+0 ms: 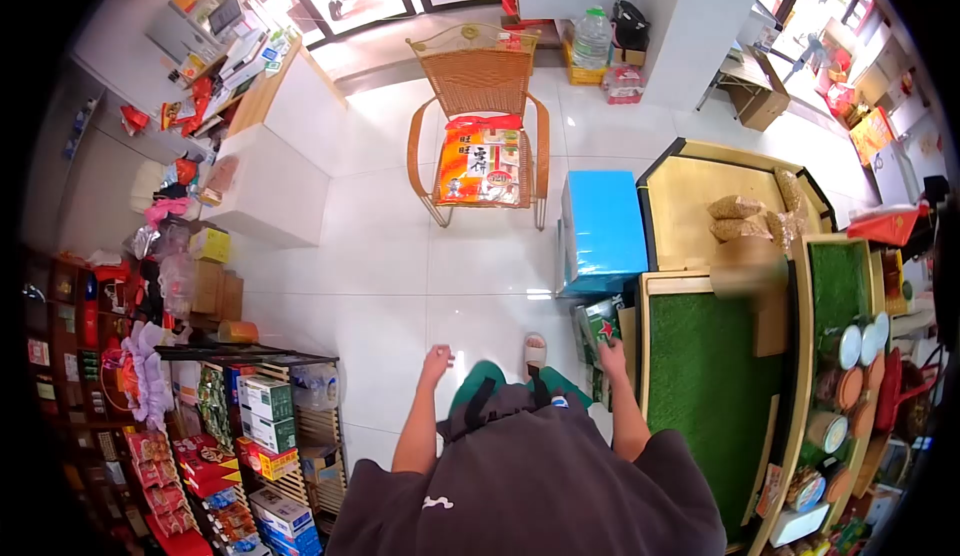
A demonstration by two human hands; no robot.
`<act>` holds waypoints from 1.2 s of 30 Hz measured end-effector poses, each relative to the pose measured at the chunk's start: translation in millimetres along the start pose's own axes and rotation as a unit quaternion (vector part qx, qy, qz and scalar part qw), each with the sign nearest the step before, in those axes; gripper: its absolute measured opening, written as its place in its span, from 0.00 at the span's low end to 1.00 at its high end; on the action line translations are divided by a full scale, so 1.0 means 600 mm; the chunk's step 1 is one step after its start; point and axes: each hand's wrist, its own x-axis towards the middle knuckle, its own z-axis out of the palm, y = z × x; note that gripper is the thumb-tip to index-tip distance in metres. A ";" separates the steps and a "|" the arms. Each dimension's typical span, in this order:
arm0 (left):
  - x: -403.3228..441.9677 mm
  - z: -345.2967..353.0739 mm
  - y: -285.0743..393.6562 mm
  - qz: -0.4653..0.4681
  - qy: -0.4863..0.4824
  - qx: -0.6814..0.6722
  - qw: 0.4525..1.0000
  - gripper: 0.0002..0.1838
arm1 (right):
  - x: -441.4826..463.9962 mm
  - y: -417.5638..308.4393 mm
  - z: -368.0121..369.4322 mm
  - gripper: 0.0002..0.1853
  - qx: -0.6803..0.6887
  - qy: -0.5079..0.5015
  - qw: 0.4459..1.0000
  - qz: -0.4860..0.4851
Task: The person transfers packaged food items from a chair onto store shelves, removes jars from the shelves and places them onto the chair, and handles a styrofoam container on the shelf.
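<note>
My left hand [438, 358] hangs over the white tiled floor, its fingers curled, and what they hold, if anything, is too small to make out. On the other side, my right hand [611, 354] is at a dark green box with a red star [603, 324], beside the green-lined display stand. Its fingers are partly hidden, so I cannot tell whether they grip the box. A blue box [603, 231] stands just beyond. Farther ahead, an orange snack package [480, 164] lies on the seat of a wicker chair [480, 86].
A wooden display stand [642, 386] runs along my right, with bagged goods [735, 218] at its far end and jars beyond. Shelves of boxed goods [268, 411] stand at my left. A white counter [270, 181] is at the far left.
</note>
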 end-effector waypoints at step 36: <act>1.044 0.044 0.451 0.026 -0.052 0.043 0.997 0.25 | 0.750 -0.524 0.681 0.45 -0.099 -0.052 0.992 0.054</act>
